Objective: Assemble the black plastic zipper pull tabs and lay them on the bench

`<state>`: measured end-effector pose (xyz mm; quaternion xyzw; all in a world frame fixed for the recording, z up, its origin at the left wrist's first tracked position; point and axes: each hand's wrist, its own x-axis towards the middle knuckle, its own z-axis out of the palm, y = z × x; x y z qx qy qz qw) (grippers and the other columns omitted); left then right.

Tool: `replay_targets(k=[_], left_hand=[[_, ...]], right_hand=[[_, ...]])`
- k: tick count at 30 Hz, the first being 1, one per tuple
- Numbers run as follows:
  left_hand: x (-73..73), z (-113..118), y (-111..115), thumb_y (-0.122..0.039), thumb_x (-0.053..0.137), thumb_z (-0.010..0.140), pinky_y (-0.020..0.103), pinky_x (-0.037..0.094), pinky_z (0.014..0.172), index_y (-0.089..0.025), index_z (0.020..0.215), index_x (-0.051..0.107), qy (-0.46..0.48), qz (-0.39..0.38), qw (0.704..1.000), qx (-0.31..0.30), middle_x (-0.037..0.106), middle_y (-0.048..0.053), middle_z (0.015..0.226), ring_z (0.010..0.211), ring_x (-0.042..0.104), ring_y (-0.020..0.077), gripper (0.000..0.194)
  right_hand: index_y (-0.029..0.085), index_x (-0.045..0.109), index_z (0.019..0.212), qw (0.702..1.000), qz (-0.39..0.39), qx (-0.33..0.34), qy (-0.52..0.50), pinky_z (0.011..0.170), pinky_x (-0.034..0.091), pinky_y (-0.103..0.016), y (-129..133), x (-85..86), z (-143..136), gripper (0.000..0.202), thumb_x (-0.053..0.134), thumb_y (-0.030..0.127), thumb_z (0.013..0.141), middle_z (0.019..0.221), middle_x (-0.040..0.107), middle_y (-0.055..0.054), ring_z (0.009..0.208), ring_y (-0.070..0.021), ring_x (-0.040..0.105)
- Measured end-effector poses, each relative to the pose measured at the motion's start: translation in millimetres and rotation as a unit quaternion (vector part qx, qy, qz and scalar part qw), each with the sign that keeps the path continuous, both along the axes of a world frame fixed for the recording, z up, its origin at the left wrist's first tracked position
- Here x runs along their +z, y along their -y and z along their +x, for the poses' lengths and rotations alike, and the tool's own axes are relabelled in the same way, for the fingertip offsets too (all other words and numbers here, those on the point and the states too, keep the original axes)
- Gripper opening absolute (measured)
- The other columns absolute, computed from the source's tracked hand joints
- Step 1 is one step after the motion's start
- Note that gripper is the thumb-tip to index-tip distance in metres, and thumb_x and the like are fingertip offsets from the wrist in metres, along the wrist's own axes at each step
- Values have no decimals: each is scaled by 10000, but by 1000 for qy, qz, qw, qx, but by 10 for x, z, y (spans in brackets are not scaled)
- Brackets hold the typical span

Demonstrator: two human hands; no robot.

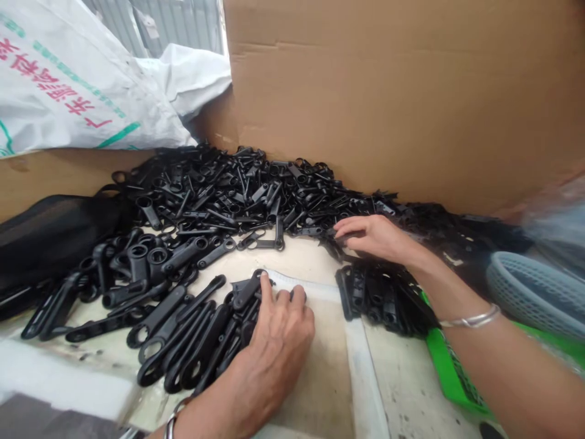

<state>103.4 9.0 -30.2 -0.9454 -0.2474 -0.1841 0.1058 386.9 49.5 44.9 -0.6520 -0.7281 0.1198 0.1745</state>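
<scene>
A big heap of small black plastic parts (237, 189) lies on the work surface against a cardboard wall. My left hand (278, 332) rests on a fanned bundle of long black handle-like pieces (192, 341), its index finger on the top piece. My right hand (372, 238) reaches into the edge of the heap, fingers spread and touching loose parts; whether it grips one is hidden. A tidy row of black pieces (375, 299) sits just below that wrist, which wears a silver bangle.
A tall cardboard sheet (411, 91) closes off the back. A white printed sack (68, 79) lies at back left, a black mesh bag (46, 235) at left. A pale basket (534, 292) and a green strip (445, 372) sit at right.
</scene>
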Motion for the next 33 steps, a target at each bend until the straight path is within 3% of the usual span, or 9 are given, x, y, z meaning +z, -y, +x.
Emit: replay_targets(k=[5,9,11,15,19,22,26,30,33], left_hand=[[22,-86,-3,-87,597,822,726,334,1055,-183,786,649,4,-12,1000,1,634,79,924,848,629,259,115],[20,-138,28,-111,591,825,738,324,1068,-195,797,666,7,-13,1000,24,626,75,869,857,617,274,116],[17,-151,45,-122,590,827,746,318,1074,-202,793,670,13,-12,999,30,626,78,874,876,611,284,118],[11,-157,51,-149,580,843,764,306,1076,-200,816,677,22,-9,999,26,622,84,878,904,601,293,113],[21,-149,54,-134,573,841,784,289,1072,-194,806,673,14,-9,999,30,617,77,857,859,595,274,122],[55,-146,77,-139,563,853,781,294,1073,-192,829,680,11,-13,999,35,621,84,875,884,594,279,131],[134,-134,91,-118,552,847,792,251,1088,-189,806,683,-10,-24,999,38,622,78,853,867,586,267,155],[213,-109,80,-61,563,785,814,185,1088,-156,745,660,-64,-33,996,51,602,64,790,829,568,254,141],[241,-100,84,-59,543,784,818,180,1077,-144,744,665,-84,-36,994,53,607,72,795,819,556,248,153]], right_hand=[[271,783,993,983,-103,141,-56,1042,443,-284,199,-30,-506,314,594,144,776,1246,707,26,1170,-206,643],[310,676,1286,960,-175,209,-60,1021,462,-277,281,14,-558,528,692,192,772,1335,661,21,1204,-213,624],[319,660,1308,966,-188,175,-31,997,480,-267,218,49,-445,498,655,223,819,1319,670,38,1176,-200,639],[256,731,1145,988,-139,0,61,925,524,-315,-72,-16,-193,313,484,275,952,1058,761,-6,1009,-211,698],[193,669,1169,972,-156,-91,153,899,534,-427,-329,-242,-180,285,635,344,929,1085,706,-70,976,-223,674],[178,602,1246,959,-175,-113,193,877,547,-445,-400,-368,-264,365,625,390,950,1211,637,-93,1017,-220,647],[184,627,1185,955,-174,-114,210,867,544,-421,-382,-412,-254,295,616,370,956,1181,643,-81,1002,-209,643],[199,688,1033,967,-139,-109,185,821,518,-374,-266,-326,-199,185,679,285,869,1002,697,-53,919,-214,658],[241,731,968,981,-96,-103,135,781,488,-319,-89,-181,-263,222,651,188,767,861,732,-18,871,-233,686]])
